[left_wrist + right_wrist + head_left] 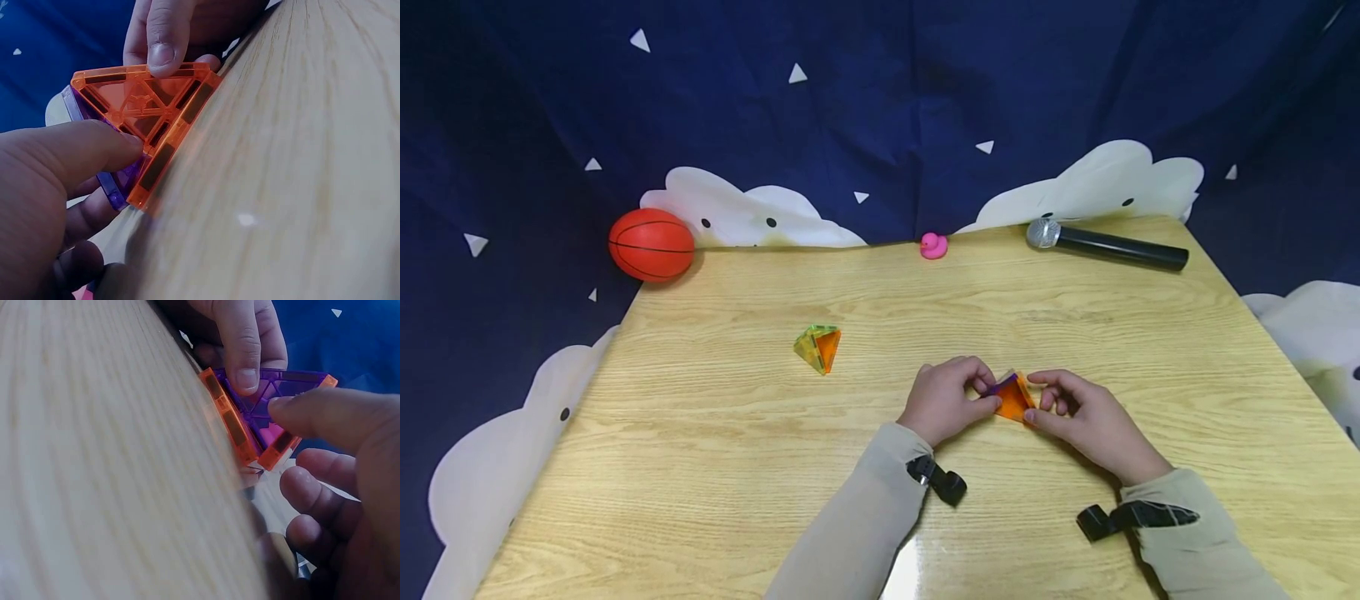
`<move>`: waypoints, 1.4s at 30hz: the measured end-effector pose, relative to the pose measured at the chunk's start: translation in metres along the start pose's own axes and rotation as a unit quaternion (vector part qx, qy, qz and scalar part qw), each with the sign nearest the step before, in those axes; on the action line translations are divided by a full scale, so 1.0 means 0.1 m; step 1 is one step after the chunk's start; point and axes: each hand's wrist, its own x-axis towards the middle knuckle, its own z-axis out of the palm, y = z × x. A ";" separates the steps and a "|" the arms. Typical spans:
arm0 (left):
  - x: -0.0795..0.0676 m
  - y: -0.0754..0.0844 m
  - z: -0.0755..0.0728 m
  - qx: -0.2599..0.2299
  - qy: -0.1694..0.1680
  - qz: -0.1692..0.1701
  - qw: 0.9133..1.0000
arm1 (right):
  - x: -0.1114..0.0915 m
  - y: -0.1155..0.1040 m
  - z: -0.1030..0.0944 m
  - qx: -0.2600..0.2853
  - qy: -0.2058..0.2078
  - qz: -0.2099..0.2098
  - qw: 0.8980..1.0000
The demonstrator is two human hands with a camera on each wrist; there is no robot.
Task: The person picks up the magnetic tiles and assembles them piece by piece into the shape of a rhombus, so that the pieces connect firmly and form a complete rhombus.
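Observation:
Orange triangular magnetic tiles [1013, 403] and a purple triangular magnetic tile [284, 380] meet edge to edge, tilted together low over the table. My left hand [943, 402] pinches the purple tile, its thumb lying inside against the joint with the orange one in the left wrist view. From the other side, my right hand [1093, 421] has its thumb and index finger about an orange tile [140, 103], the thumb on its edge. The other right fingers curl loosely below, clear of the tiles in the right wrist view.
A yellow-green and orange tile pyramid [817, 348] stands left of the hands. Along the back lie a red ball [652, 245], a pink toy duck [933, 246] and a black microphone [1108, 244]. Dark blue cloth [865, 108] hangs behind the wooden table [700, 467].

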 end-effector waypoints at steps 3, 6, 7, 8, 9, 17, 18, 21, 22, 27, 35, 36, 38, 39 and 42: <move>0.00 0.00 -0.01 0.000 0.002 0.002 1.000 | -0.01 0.00 -0.01 -0.010 0.007 -0.007 1.000; 0.00 0.01 -0.01 0.005 0.003 0.009 1.000 | -0.01 -0.01 -0.02 -0.012 0.009 -0.013 1.000; -0.01 0.01 -0.01 0.006 0.002 0.010 1.000 | -0.02 -0.01 -0.02 -0.011 0.007 -0.015 1.000; -0.01 0.01 -0.02 0.009 0.000 0.013 1.000 | -0.02 -0.01 -0.02 -0.009 0.003 -0.015 1.000; 0.00 0.01 -0.02 0.012 -0.002 0.015 1.000 | -0.02 -0.01 -0.03 -0.006 -0.002 -0.018 1.000; 0.00 -0.01 -0.05 0.005 -0.015 0.036 0.999 | -0.01 -0.02 -0.03 -0.017 -0.031 -0.030 0.999; -0.01 -0.01 -0.05 0.001 -0.015 0.035 0.999 | -0.01 -0.02 -0.03 -0.021 -0.031 -0.027 0.999; -0.02 -0.03 -0.06 -0.021 -0.015 0.031 0.999 | -0.01 -0.02 -0.03 -0.029 -0.029 -0.022 0.999; -0.02 -0.05 -0.06 -0.037 -0.014 0.032 0.999 | -0.01 -0.02 -0.02 -0.029 -0.028 -0.021 0.999; -0.06 -0.12 -0.15 -0.118 0.003 0.041 0.992 | -0.02 -0.03 -0.01 -0.032 -0.024 -0.019 0.999; -0.10 -0.23 -0.40 -0.091 0.080 0.093 0.988 | -0.02 -0.02 -0.02 -0.035 -0.025 -0.013 0.999; -0.10 -0.24 -0.43 -0.087 0.094 0.098 0.987 | -0.02 -0.02 -0.02 -0.034 -0.025 -0.013 0.999; -0.09 -0.28 -0.49 -0.080 0.124 0.106 0.983 | -0.02 -0.02 -0.02 -0.036 -0.025 -0.012 0.999; -0.09 -0.31 -0.52 -0.077 0.139 0.110 0.981 | -0.02 -0.02 -0.02 -0.036 -0.025 -0.013 0.999; -0.08 -0.38 -0.60 -0.065 0.177 0.109 0.976 | -0.02 -0.03 -0.03 -0.039 -0.025 -0.013 0.999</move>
